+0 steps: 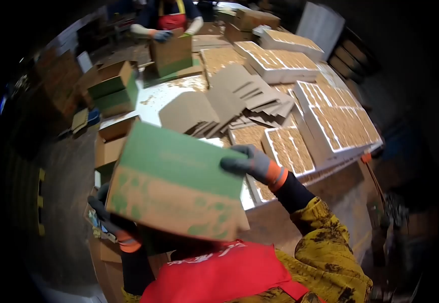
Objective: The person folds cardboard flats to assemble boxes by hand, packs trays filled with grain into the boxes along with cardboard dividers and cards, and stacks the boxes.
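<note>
In front of my chest is a tilted cardboard box, its near face green above and brown with green print below. My left hand, in a dark glove with an orange cuff, grips its lower left side; part of the fingers is hidden behind it. At the upper right edge, my right hand is closed on the same box in a grey and orange glove. Just beyond it lie loose flat cardboard sheets and white trays filled with a tan, crumbly-looking material.
More filled white trays are stacked at the right of the table. Open boxes stand along its left side. Across the table, a person in a red apron has gloved hands on another box.
</note>
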A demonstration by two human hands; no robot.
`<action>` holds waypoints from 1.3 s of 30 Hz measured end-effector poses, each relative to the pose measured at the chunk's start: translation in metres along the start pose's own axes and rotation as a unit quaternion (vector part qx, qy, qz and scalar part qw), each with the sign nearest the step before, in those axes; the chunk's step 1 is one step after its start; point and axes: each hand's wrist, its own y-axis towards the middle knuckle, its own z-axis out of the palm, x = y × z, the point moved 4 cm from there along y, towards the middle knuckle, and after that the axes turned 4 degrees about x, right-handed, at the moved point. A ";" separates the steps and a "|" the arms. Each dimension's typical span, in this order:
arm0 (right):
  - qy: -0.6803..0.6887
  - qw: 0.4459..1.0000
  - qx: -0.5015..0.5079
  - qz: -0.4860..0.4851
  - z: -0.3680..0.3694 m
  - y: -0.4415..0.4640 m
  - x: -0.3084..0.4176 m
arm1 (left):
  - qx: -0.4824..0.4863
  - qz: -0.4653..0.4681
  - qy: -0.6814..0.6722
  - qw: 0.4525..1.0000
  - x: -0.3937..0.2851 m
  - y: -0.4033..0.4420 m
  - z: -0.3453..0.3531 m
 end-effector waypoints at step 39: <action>0.421 0.808 -0.390 -0.132 -0.103 -0.150 -0.115 | 0.038 -0.256 0.265 0.929 0.109 -0.019 0.002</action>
